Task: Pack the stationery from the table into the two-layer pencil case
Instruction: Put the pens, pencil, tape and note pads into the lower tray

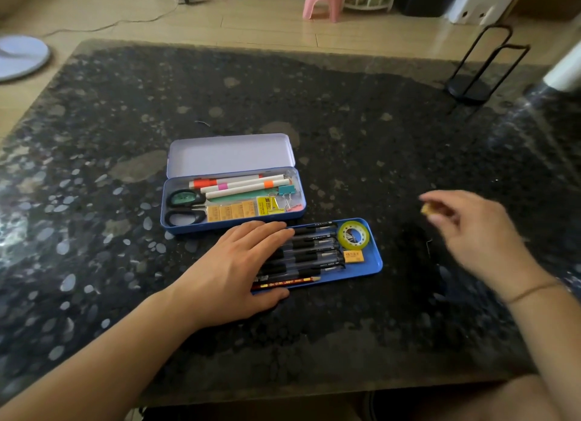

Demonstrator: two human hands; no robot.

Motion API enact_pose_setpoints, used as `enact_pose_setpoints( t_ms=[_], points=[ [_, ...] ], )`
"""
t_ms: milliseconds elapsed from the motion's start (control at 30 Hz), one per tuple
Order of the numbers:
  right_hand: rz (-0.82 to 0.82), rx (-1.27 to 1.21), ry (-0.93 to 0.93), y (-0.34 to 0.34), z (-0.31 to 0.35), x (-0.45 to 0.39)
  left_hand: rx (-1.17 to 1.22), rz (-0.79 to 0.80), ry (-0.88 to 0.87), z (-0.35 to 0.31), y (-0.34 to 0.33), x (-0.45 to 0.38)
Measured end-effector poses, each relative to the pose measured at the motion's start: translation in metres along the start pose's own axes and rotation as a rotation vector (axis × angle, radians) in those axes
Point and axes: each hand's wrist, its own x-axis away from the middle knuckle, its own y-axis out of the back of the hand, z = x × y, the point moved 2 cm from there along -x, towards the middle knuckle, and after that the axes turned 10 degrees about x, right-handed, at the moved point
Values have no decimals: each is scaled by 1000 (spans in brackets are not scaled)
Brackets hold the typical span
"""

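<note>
While the left hand (232, 263) lies flat, fingers straight and together, across the left end of the blue inner tray (375, 265), the right hand (468, 229) hangs above the bare table (345, 112) well to the right of the tray, motion-blurred. Right fingers curl inward and pinch a small yellow item (428, 209) at the fingertips; too blurred to tell what it is. Tray sits on the table just in front of the pencil case (234, 197), near edge to near edge, slightly skewed. Tray contents: a row of black pens (314, 247) lying lengthwise, a red pencil (287, 283) along the near wall, a roll of yellow-green tape (353, 234) in the far right corner, an orange eraser (354, 257) just in front of the tape. Case base holds scissors (185, 207) at left, white markers (242, 183) with orange and pink bands along the far side, several orange erasers (231, 212) in a row, binder clips (286, 194) at right. Lid (231, 153) stands open, tilted back, pale inside.
</note>
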Motion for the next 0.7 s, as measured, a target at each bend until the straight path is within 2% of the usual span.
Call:
enact_pose_setpoints(
  t_ms=[33, 67, 133, 200, 400, 700],
  points=[
    [1, -64, 153, 5, 21, 8, 0, 0, -1, 0, 0, 0],
    [55, -148, 231, 9, 42, 18, -1, 0, -4, 0, 0, 0],
    [227, -310, 212, 7, 69, 32, -1, 3, -7, 0, 0, -1],
    [325, -355, 157, -4, 78, 38, 2, 1, -8, 1, 0, -1],
    [283, -302, 100, -8, 74, 31, 17, -1, -14, 0, 0, -1],
    [351, -173, 223, -6, 79, 33, 16, 1, -19, 0, 1, -2]
  ],
)
